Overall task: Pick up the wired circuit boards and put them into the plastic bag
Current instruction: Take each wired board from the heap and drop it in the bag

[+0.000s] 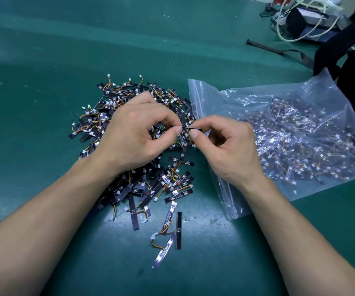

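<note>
green mat (44,82), bare beyond board pile (129,178)

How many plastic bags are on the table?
1. The plastic bag lies right of the loose pile of circuit boards, already holding many boards. None other shows, though one could be out of view.

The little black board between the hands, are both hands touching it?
Touching. The head view shows the left hand and right hand each pinching an end of the black board between thumb and forefinger.
</note>
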The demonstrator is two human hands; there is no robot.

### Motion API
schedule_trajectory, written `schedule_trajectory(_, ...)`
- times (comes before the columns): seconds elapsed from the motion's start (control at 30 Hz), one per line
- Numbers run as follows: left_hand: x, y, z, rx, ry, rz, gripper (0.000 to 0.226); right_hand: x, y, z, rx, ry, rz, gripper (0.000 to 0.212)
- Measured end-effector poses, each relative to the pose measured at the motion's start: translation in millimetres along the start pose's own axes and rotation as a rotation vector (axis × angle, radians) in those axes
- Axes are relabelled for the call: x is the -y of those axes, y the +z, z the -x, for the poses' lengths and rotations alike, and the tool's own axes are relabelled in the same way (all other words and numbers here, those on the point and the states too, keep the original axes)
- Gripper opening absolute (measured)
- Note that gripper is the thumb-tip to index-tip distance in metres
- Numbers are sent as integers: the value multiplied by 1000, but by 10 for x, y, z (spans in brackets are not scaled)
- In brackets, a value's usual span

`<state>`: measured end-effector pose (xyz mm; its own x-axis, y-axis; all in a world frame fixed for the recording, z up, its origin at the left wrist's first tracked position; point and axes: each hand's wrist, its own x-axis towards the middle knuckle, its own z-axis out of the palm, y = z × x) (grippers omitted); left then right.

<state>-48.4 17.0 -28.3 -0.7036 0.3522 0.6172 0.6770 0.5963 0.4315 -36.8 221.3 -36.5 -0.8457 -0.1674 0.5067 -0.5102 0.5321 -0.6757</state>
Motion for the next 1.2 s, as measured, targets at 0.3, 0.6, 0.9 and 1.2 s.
schedule_trajectory(0.3,15,-17,3,-3,-18,13,9,5,-13,-8,6,14,-3,5)
schedule_trajectory(0.6,47,5,-7,-25,-103,-1,13,-44,-27,-26,-121,175,49,21)
schedule_trajectory(0.9,64,13,-18,26,-196,-20,15,-204,-70,-90,-76,347,176,23)
schedule_trajectory(1.2,-42,16,-120,58,-453,32,19,-123,-182,-127,-301,316,-30,20)
